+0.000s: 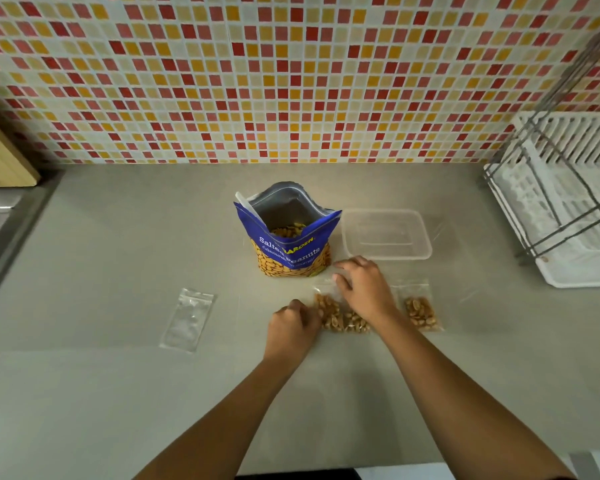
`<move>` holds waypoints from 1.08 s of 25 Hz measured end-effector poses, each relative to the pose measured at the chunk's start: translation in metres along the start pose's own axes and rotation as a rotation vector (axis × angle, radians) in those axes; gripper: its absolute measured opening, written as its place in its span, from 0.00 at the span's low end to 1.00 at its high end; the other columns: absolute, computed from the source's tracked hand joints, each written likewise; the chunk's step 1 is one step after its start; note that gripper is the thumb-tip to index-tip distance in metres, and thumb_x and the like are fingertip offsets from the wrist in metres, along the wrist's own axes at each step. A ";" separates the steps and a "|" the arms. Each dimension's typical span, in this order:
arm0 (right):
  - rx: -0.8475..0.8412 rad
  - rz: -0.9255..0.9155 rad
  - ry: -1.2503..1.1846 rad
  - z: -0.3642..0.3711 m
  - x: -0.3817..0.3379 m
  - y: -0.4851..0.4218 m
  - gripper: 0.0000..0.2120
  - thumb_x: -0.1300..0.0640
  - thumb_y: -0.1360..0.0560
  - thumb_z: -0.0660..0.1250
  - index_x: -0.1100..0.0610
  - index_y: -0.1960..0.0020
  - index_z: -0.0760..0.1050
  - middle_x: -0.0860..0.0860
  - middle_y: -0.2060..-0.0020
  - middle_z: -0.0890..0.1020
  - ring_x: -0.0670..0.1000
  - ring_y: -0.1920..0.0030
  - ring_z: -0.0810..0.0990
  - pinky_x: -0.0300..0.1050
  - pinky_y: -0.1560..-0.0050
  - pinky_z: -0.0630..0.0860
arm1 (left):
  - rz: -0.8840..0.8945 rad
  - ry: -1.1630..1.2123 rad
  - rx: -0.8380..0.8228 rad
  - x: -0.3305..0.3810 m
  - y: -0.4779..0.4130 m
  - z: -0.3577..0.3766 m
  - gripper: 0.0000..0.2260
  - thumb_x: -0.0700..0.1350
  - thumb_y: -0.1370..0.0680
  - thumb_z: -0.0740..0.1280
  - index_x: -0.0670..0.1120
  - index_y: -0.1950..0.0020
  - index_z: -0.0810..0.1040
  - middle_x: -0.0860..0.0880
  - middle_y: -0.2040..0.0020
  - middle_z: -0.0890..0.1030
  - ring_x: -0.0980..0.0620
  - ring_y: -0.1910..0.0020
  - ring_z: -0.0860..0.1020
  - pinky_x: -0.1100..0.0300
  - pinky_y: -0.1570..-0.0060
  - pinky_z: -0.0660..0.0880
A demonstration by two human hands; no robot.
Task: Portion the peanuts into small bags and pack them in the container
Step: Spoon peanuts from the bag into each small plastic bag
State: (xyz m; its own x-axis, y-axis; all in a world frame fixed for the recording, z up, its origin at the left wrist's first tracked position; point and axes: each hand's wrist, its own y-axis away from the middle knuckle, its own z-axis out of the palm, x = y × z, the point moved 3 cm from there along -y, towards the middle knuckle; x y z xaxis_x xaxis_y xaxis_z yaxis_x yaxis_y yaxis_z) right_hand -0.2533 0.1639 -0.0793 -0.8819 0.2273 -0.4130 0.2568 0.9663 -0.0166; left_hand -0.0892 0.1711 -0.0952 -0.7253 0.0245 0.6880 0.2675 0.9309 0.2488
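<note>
On the grey counter (118, 393) an open blue pouch of salted peanuts (288, 244) stands upright at the centre, its top spread wide so the nuts show inside. At 3 o'clock of the pouch, just beside it, sits an open clear plastic container (387, 233) with nothing visible inside.

At 6 o'clock of the pouch lies a small clear bag with peanuts (340, 317), flat on the counter. The left hand (291, 329) is at the 9 o'clock edge of this bag, with the fingers curled together and touching the bag's side; whether they really pinch the plastic I cannot tell. The right hand (364, 289) lies over the top part of the same bag at 1 o'clock, the fingers a little apart and pressing down on the seal area.

A second filled small bag (420, 310) lies at 3 o'clock of the right hand, near but apart. An empty small zip bag (187, 318) lies at 9 o'clock of the left hand, well apart.

A white dish rack (568, 209) stands at the right edge, under the mosaic tile wall (257, 81).
</note>
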 end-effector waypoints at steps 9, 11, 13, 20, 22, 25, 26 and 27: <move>-0.027 -0.194 -0.036 0.070 -0.093 0.064 0.18 0.52 0.29 0.58 0.58 0.45 0.77 0.55 0.47 0.81 0.55 0.47 0.81 0.47 0.48 0.78 | 0.052 -0.106 0.253 -0.072 -0.024 -0.101 0.07 0.39 0.25 0.66 0.39 0.50 0.80 0.40 0.55 0.82 0.41 0.58 0.79 0.57 0.57 0.72; -0.120 -0.219 0.035 0.096 -0.106 0.070 0.25 0.47 0.29 0.56 0.60 0.38 0.74 0.57 0.39 0.78 0.55 0.38 0.77 0.48 0.42 0.76 | 0.082 -0.243 0.262 -0.095 -0.031 -0.121 0.10 0.38 0.26 0.67 0.39 0.45 0.80 0.38 0.48 0.81 0.38 0.51 0.79 0.53 0.50 0.75; -0.137 -0.205 0.087 0.107 -0.109 0.072 0.29 0.45 0.29 0.55 0.60 0.35 0.71 0.58 0.34 0.74 0.56 0.33 0.72 0.48 0.35 0.70 | 0.172 -0.342 0.232 -0.114 -0.039 -0.136 0.14 0.34 0.29 0.69 0.39 0.44 0.80 0.37 0.44 0.81 0.35 0.48 0.79 0.47 0.45 0.76; -0.138 -0.194 0.142 0.109 -0.109 0.074 0.31 0.42 0.27 0.52 0.60 0.31 0.67 0.56 0.30 0.69 0.55 0.30 0.67 0.46 0.32 0.55 | 0.193 -0.426 0.022 -0.130 -0.051 -0.146 0.10 0.37 0.26 0.67 0.41 0.46 0.81 0.40 0.55 0.79 0.37 0.54 0.77 0.53 0.52 0.73; -0.173 -0.210 0.062 0.101 -0.110 0.072 0.37 0.36 0.27 0.48 0.60 0.27 0.61 0.56 0.27 0.62 0.53 0.26 0.60 0.43 0.28 0.49 | 0.086 -0.236 -0.024 -0.118 -0.047 -0.152 0.07 0.38 0.25 0.66 0.40 0.49 0.80 0.43 0.57 0.77 0.42 0.55 0.77 0.58 0.54 0.71; -0.431 0.014 -0.513 0.078 -0.121 0.069 0.48 0.24 0.34 0.48 0.56 0.25 0.52 0.52 0.25 0.56 0.48 0.25 0.53 0.41 0.27 0.49 | -0.118 0.387 -0.186 -0.090 -0.027 -0.162 0.03 0.36 0.24 0.66 0.42 0.56 0.78 0.45 0.58 0.77 0.49 0.60 0.77 0.60 0.56 0.77; -0.452 0.116 -0.759 0.064 -0.130 0.070 0.46 0.26 0.35 0.55 0.53 0.26 0.54 0.52 0.26 0.61 0.46 0.27 0.59 0.39 0.29 0.55 | -0.136 0.538 -0.224 -0.078 -0.017 -0.164 0.03 0.35 0.24 0.65 0.41 0.56 0.77 0.45 0.59 0.77 0.51 0.62 0.77 0.62 0.57 0.77; -0.399 0.186 -0.979 0.049 -0.138 0.071 0.41 0.31 0.34 0.63 0.50 0.28 0.57 0.52 0.29 0.67 0.43 0.30 0.65 0.37 0.33 0.63 | -0.132 0.648 -0.252 -0.065 -0.007 -0.165 0.04 0.33 0.24 0.65 0.41 0.56 0.76 0.46 0.61 0.77 0.52 0.65 0.77 0.63 0.59 0.78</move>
State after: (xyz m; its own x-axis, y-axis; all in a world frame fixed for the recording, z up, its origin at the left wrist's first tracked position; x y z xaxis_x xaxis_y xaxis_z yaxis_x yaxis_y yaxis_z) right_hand -0.0940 0.1950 -0.0684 -0.0962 0.3505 -0.9316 0.0500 0.9365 0.3471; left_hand 0.0612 0.1031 -0.0288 -0.2589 -0.3779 0.8889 0.3985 0.7965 0.4547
